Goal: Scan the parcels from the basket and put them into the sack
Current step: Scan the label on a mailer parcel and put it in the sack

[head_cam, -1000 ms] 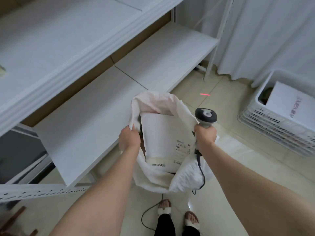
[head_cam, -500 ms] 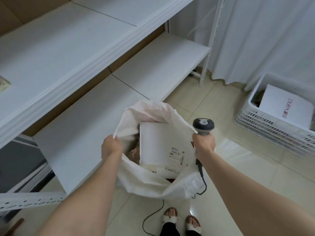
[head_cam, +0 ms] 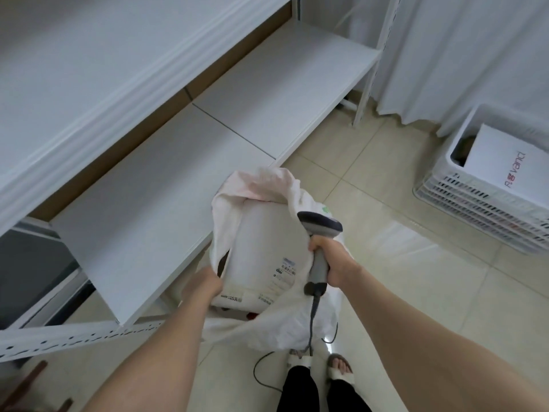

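While the left hand [head_cam: 202, 288] pinches the floppy white sack [head_cam: 267, 331] open, flat white parcel [head_cam: 261, 242] right beside it, the right hand [head_cam: 335, 264] grips the grey scanner [head_cam: 318, 263].

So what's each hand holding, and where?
Right hand grips the grey handheld scanner by its handle; left hand holds the white fabric sack by its near rim.

Parcel storeroom: white shelving [head_cam: 267, 93], basket [head_cam: 487, 215]

parcels [head_cam: 264, 242] [head_cam: 502, 162] 2 | sack [head_cam: 276, 331] 1 | basket [head_cam: 475, 203] 1 | scanner [head_cam: 319, 227] 1
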`<state>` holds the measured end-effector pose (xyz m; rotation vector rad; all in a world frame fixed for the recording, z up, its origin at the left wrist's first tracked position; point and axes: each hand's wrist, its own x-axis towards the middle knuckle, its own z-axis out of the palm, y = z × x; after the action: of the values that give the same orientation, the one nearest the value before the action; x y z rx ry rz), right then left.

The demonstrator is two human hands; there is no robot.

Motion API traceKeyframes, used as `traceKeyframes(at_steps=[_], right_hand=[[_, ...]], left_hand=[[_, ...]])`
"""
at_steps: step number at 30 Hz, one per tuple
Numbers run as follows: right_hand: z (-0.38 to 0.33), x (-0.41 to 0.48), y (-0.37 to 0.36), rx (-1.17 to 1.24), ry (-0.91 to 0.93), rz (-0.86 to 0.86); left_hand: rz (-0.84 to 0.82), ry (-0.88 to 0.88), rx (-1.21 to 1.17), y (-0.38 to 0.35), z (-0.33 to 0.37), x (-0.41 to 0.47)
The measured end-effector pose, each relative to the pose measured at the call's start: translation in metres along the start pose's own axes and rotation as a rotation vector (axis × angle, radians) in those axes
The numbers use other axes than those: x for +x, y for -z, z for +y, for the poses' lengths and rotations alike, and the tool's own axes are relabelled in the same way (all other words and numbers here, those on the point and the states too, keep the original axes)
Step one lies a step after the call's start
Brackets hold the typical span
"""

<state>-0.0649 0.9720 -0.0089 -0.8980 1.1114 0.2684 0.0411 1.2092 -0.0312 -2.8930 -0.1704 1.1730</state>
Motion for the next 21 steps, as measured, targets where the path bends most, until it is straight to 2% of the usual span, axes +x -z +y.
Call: traceKeyframes(at_steps=[2,3,5,7,8,9,11,13,16,19,21], right_hand=[[-0.002,0.006,-0.003,-0.043,0.082,0.142],[0.000,0.007,-0.002,-0.111,0.079,0.154],[0.011,0.007,0.004,-0.273,0.000,0.053],[0.023,0.009,0.011,-0.345,-0.071,0.026],[0.028,0.011,0.011,-0.303,-0.073,0.039],[0.032,0.012,0.010,-0.238,-0.057,0.059],[0.034,0.019,0.008,-0.144,-0.030,0.076],[0.034,0.029,0.012,-0.081,-0.050,0.050],[0.031,0.051,0.025,0.024,-0.043,0.041],[0.036,0.069,0.030,0.047,-0.046,0.073],[0.045,0.078,0.030,0.060,-0.079,0.051]], left_hand=[[0.021,0.006,-0.111,-0.001,0.008,0.001],[0.077,0.005,-0.158,-0.002,0.015,0.001],[0.283,-0.043,-0.101,-0.002,0.033,-0.003],[0.526,-0.282,0.118,-0.008,0.049,-0.004],[0.560,-0.448,0.201,-0.014,0.056,-0.003],[0.518,-0.586,0.278,-0.022,0.062,-0.001],[0.315,-0.683,0.401,-0.040,0.072,0.011],[0.054,-0.639,0.461,-0.060,0.074,0.031],[-0.228,-0.496,0.508,-0.095,0.067,0.056],[-0.415,-0.440,0.614,-0.130,0.042,0.066],[-0.446,-0.368,0.588,-0.149,0.027,0.070]])
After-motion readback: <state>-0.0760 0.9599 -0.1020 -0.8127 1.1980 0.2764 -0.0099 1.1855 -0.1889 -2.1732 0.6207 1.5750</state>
